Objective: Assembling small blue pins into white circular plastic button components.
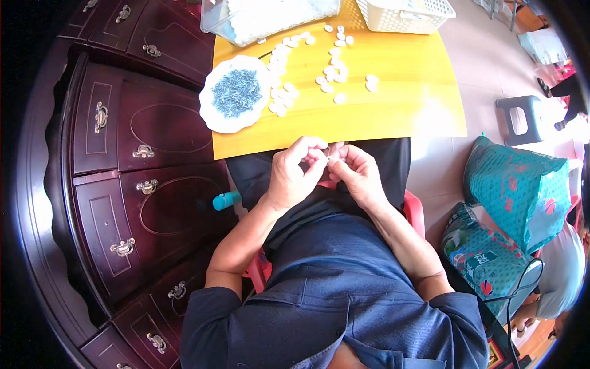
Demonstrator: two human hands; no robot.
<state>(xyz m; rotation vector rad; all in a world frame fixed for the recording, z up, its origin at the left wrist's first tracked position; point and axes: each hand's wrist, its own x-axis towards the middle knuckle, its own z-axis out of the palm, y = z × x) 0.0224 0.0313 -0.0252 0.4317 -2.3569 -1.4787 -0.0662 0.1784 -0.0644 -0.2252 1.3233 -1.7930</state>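
Just off the table's near edge, over my lap, both hands meet fingertip to fingertip. My left hand (pixel 298 171) is closed in a pinch, thumb against fingers. My right hand (pixel 359 175) pinches too, at a small whitish piece (pixel 330 158) mostly hidden by the fingertips; its kind does not show. Beyond my left hand, a white scalloped plate (pixel 212 120) holds a heap of small dark metal pins or screws (pixel 236 93). Small white oval pieces (pixel 332 74) lie scattered in loose rows on the yellow tabletop (pixel 405 86).
At the table's far side stand a clear plastic bin (pixel 212 24) of white pieces and a cream perforated basket (pixel 402 19). Dark wooden drawers (pixel 160 123) flank my left. Teal bags (pixel 516 184), a grey stool (pixel 520 120) and another person (pixel 562 264) are to the right.
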